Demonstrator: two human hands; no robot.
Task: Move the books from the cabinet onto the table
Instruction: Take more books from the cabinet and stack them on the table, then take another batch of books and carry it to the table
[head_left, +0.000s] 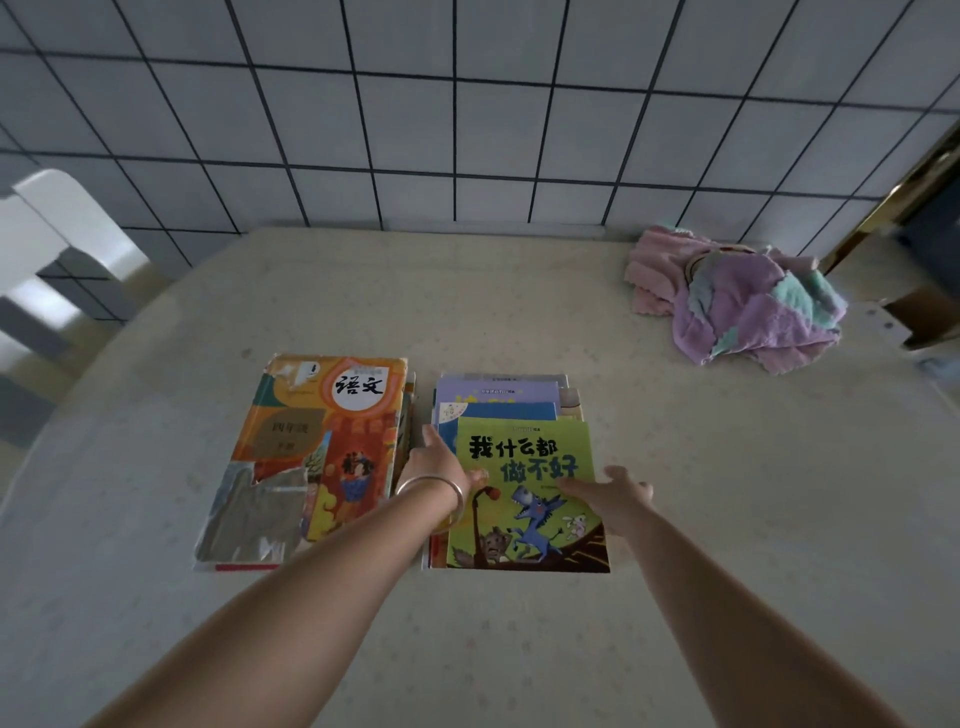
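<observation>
beige table (727, 467); green book (524, 499) "我什么都做不好", orange "语文" book (322, 447); both grips (436, 462) (618, 493) spread.

Two book stacks (410, 457), two hands (519, 483), one cloth heap (737, 301).

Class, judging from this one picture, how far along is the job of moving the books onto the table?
Done: two stacks lie on the table, the orange textbook topping one. In hand: the left hand and right hand flank the green picture book. Left: unknown; no cabinet shows.

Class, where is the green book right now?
In the head view, the green book tops the right stack on the table, beside the orange textbook, between the left hand and right hand.
</observation>
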